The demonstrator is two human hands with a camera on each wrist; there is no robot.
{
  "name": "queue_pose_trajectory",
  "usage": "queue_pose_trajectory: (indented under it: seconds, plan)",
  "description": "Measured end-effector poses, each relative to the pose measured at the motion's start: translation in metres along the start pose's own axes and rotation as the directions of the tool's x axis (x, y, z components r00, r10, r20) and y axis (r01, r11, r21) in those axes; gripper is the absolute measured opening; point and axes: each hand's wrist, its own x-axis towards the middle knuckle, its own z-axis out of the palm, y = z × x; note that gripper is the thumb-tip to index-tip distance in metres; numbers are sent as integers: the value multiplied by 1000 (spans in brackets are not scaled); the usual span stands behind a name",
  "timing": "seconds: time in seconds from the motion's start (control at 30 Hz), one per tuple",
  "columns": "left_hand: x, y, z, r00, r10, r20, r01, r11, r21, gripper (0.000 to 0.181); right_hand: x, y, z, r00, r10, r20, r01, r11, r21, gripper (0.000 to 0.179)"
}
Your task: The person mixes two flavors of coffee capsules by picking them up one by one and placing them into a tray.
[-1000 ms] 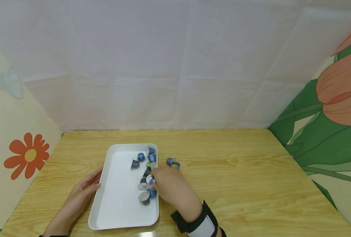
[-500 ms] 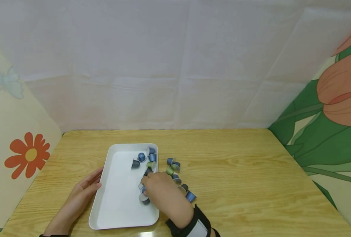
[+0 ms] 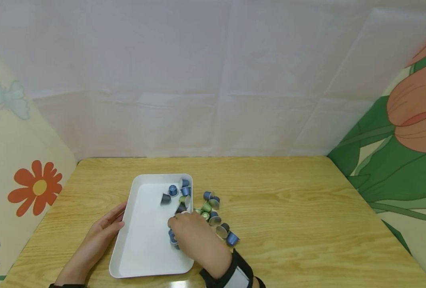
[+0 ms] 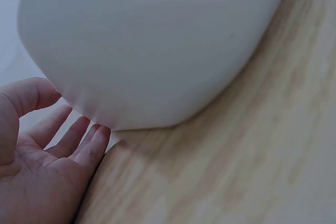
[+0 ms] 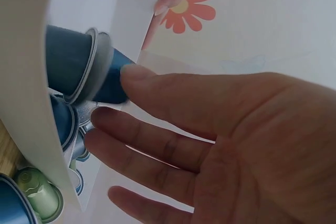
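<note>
Loosely, left fingers (image 4: 69, 135) touch smooth tray (image 4: 142, 51); right fingers (image 5: 149, 134) parted, thumb (image 5: 139, 78) on tapered capsule (image 5: 111, 83).

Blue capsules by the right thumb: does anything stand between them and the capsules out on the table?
Yes: the raised right wall of the white tray stands between these blue capsules and the capsules on the table. The right hand reaches over that wall.

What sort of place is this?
Probably a small staged tabletop setup: a wood-grain table, a creased white backdrop behind it, and a left-hand panel showing a red flower.
</note>
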Motion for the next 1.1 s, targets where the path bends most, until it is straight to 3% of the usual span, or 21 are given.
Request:
queue_pose_trajectory:
  seconds: [0.63, 1.1]
  plan:
    - [0, 1, 1, 1000, 0, -5, 0, 1000, -10, 61, -1, -2, -2, 999, -20, -30, 20, 1000, -15, 11]
    - [-1, 0, 0, 1000, 2, -3, -3, 1000, -15, 59, 0, -3, -9, 999, -45, -26, 47, 997, 63, 20]
